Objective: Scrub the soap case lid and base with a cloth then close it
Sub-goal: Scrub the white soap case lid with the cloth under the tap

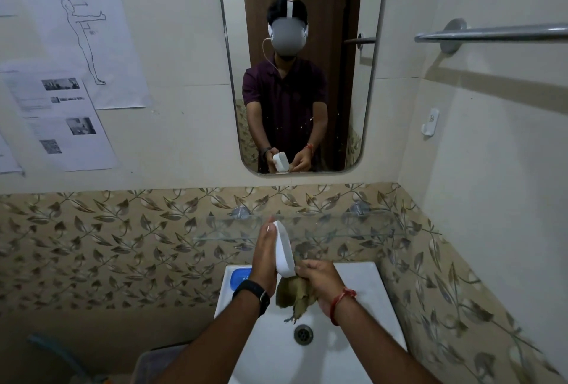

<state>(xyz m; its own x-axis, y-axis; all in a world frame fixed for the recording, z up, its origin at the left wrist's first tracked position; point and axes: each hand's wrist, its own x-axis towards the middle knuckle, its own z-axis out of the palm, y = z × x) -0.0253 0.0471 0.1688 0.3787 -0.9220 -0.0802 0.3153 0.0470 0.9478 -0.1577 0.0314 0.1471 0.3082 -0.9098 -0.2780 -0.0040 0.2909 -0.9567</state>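
My left hand (265, 256) holds a white soap case part (284, 250) upright on its edge above the sink; I cannot tell whether it is the lid or the base. My right hand (321, 280) grips a crumpled olive-brown cloth (293, 294) against the lower end of that white part. The cloth hangs down over the basin. A blue soap case part (239, 277) lies on the sink's back left corner, partly hidden behind my left wrist.
A white sink (362, 297) with a drain (303, 334) is below my hands. A glass shelf (338, 226) runs along the wall just behind them. Above it hangs a mirror (302, 63), with a towel rail (491, 34) at right and papers (61, 76) at left.
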